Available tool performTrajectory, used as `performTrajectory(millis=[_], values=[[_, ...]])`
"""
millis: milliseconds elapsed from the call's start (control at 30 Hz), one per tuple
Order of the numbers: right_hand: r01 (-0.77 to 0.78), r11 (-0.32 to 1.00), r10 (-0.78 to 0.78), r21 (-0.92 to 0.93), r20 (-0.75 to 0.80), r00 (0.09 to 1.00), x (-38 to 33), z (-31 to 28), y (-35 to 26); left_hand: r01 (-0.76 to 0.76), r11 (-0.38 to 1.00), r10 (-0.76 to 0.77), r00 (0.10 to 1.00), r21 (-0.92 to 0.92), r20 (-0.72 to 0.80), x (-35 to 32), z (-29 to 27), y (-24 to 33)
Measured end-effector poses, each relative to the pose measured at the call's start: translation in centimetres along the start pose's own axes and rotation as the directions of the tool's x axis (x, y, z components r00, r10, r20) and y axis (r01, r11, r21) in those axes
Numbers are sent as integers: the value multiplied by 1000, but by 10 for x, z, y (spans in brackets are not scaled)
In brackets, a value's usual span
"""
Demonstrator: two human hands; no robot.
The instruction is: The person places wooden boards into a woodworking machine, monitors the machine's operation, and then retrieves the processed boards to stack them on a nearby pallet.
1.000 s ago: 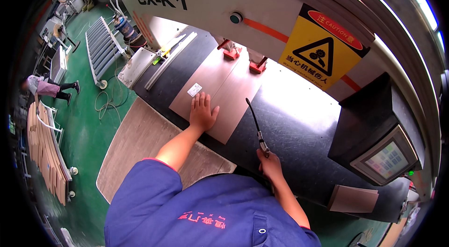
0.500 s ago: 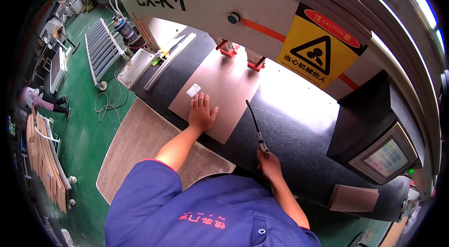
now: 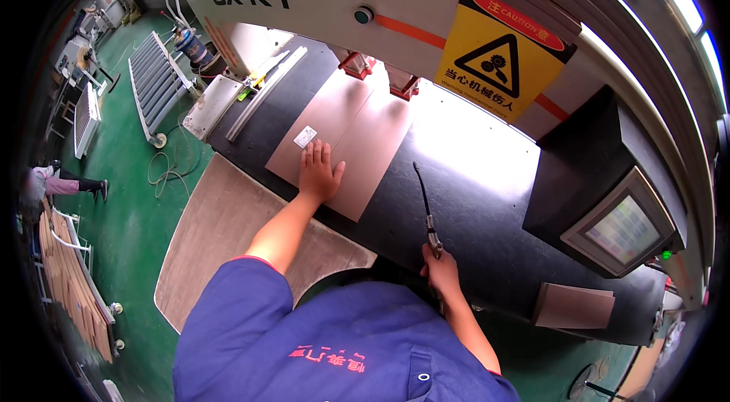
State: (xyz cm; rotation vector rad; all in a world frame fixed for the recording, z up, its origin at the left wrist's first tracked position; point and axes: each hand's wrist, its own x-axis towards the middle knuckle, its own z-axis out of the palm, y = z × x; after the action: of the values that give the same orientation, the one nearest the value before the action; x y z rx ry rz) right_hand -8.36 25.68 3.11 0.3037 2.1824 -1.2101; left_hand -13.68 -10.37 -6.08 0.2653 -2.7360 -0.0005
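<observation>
My left hand [image 3: 319, 176] lies flat, fingers spread, on the near part of a brown panel [image 3: 293, 164]. Just beyond its fingertips is a small white label [image 3: 305, 136] stuck to that panel. A second brown panel [image 3: 372, 162] lies alongside it, with a thin seam between the two. Wrapped round the grip of an air blow gun [image 3: 433, 237] is my right hand [image 3: 442, 271], over the black worktable. The gun's thin dark nozzle points away from me, right of the panels and apart from them. Two red-footed clamps [image 3: 402, 86] stand over the panels' far end.
A white machine beam [image 3: 327, 14] spans the far side, bearing a yellow warning sign [image 3: 502, 60]. At right stands a control screen [image 3: 623, 227]; small brown boards [image 3: 574, 306] lie near it. A curved wooden board [image 3: 220, 231] adjoins the table. Someone [image 3: 65, 183] walks far left.
The nozzle of the air blow gun has swung right, further from the panels' edge. My left hand stays on its panel. The whole view has shifted slightly.
</observation>
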Motion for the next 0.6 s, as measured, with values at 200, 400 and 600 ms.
performTrajectory(millis=[200,400,600], values=[[-73,987,65,141,60,996,-10,3,-2,41,999,-41,998,-6,43,-16,-8,18],[-45,983,43,177,13,999,-22,17,-7,126,989,-117,987,-77,113,-47,-28,59],[-85,984,84,158,11,996,-26,36,6,181,939,-89,949,-293,302,-76,-67,74]])
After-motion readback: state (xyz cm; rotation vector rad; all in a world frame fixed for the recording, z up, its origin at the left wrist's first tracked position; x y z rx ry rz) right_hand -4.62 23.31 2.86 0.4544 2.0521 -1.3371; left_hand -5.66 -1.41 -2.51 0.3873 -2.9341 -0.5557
